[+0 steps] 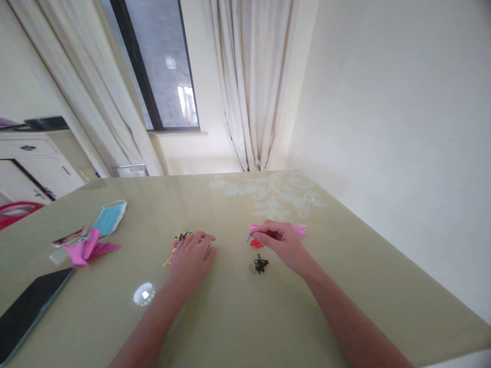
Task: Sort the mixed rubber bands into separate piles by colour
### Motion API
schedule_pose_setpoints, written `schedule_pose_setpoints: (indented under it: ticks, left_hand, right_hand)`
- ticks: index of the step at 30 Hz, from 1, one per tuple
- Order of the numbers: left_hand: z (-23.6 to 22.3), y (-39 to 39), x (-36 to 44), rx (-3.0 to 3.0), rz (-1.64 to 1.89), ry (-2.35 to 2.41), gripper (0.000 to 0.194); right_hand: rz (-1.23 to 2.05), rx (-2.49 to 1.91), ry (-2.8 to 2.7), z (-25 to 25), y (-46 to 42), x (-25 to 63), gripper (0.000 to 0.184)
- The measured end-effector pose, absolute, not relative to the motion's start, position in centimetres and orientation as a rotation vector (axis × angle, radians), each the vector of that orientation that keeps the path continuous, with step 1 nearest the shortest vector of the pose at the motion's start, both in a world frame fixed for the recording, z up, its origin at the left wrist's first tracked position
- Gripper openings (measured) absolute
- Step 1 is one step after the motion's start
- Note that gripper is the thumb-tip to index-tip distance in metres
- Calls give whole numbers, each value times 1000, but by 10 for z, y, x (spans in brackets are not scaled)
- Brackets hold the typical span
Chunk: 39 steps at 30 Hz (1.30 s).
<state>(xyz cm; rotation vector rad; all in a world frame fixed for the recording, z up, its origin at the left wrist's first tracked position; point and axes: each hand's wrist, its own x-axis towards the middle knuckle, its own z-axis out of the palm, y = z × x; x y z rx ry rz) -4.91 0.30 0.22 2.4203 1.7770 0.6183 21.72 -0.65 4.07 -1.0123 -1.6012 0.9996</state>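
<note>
My left hand (194,254) lies over a mixed pile of small coloured elastic bands (179,239), fingers stretched out and covering much of it. Yellow, black, blue and pink bits show around its edge. Thumb and forefinger of my right hand (280,240) pinch a small blue elastic band (249,237). Just beneath those fingertips is a cluster of red bands (256,244), with pink bands (252,227) behind it, partly hidden. Nearer to me sits a tangle of black bands (261,263). A pink bundle (300,231) shows beyond my right wrist.
The glossy table (230,317) meets a wall on the right. At left lie a blue face mask (110,219), a pink folded-paper piece (90,249) and a dark phone or tablet (32,309). A bright light reflection shows on the tabletop near my left forearm.
</note>
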Motion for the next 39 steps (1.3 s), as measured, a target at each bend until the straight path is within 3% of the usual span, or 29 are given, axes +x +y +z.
schedule_pose_setpoints:
  ticks: [5,12,20,25,28,31,34,39]
  left_hand:
    - [1,11,-72,2382,287,1968,27]
    - [5,12,-64,2423,305,1987,22]
    - [4,14,-63,2422,548,2002,22]
    - [-1,13,-48,2252,948,1672,20]
    - [2,4,-29,2098,1028,1441,24]
    - [6,-6,-13,2008,1006,1289,25]
    - [6,-14,-3,1950,982,1245,24]
    - [3,-22,3,2001,1001,1297,21]
  right_hand:
    - [944,-991,-1585,58,-13,233,19]
    - [946,-911,-1516,58,-7,248,14]
    - [845,-1350,-1606,52,8,289,21]
    - [691,-1726,-1748,33,18,301,10]
    - [582,-1868,-1772,33,17,298,13]
    - [536,-1705,-1794,42,10,282,16]
    - [699,-1370,-1802,47,0,250,22]
    - [871,-1192,-1829,28,-11,203,12]
